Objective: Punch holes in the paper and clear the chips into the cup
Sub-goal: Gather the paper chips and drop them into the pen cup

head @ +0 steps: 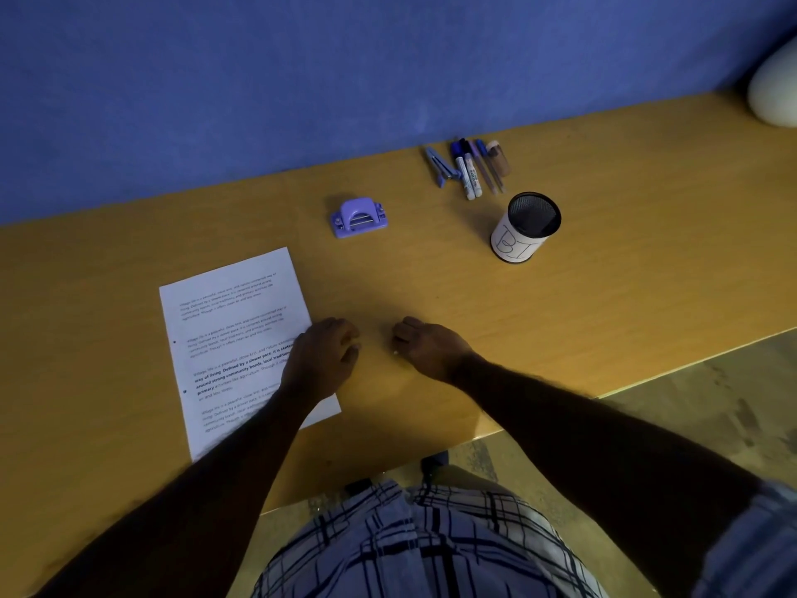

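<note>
A printed paper sheet [233, 338] lies on the desk at the left, with two punched holes near its left edge. The purple hole punch [359, 217] stands beyond it, untouched. Further right stands the black mesh cup [525, 228] wrapped in a white label. My left hand [321, 360] rests with curled fingers over the paper's right edge. My right hand [431, 349] is on the bare desk just to the right, its fingers bunched together. A tiny white paper chip [395, 351] shows at its fingertips.
Several pens, markers and a blue clip [468, 166] lie in a row by the blue wall behind the cup. The wooden desk [604, 274] has its front edge close to my body. A pale rounded object [776, 84] sits at the far right.
</note>
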`<state>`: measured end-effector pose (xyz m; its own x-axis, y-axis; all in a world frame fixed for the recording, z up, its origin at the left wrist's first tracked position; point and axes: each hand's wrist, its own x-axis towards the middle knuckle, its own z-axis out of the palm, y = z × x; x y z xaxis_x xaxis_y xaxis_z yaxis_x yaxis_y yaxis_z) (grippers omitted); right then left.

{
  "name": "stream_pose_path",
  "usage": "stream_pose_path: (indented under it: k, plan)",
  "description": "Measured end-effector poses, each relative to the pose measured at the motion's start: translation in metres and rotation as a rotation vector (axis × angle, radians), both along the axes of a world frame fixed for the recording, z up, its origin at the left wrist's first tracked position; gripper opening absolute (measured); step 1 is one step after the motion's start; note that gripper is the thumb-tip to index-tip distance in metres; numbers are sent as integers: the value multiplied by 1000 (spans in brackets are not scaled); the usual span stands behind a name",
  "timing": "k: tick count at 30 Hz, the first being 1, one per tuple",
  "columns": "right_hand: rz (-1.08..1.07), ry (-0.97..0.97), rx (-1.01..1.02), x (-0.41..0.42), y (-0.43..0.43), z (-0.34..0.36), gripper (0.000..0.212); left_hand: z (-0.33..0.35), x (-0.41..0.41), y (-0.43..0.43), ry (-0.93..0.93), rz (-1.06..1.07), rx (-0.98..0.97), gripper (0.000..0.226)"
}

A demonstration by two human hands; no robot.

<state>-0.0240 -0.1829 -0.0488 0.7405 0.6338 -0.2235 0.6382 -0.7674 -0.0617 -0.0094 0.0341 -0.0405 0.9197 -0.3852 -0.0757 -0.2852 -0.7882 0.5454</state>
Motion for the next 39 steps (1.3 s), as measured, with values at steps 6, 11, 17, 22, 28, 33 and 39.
stream_pose_path:
  k: [6,11,17,22,28,33,39]
  plan:
    - [-266,80,162,15,6,3,23,-2,1,-6,-9,-11,-8,24]
    - [-913,374,814,18,-10,6,13,-4,5,-14,-8,-8,-10,22]
    - [-1354,965,1581,-1,-26,19,17,-6,8,-28,13,-86,-26,23]
    - [-1409,1128,1858,-13,-44,28,13,-8,14,-39,11,-162,-15,27]
    - [-1449,1189,2131,-9,-68,45,20,-3,27,-64,38,-173,-33,27]
    - [-1433,1030,2298,13,-101,64,18,7,44,-96,0,-204,-61,24]
    - [-1393,583,2242,57,-158,89,19,9,56,-118,-35,-216,-81,20]
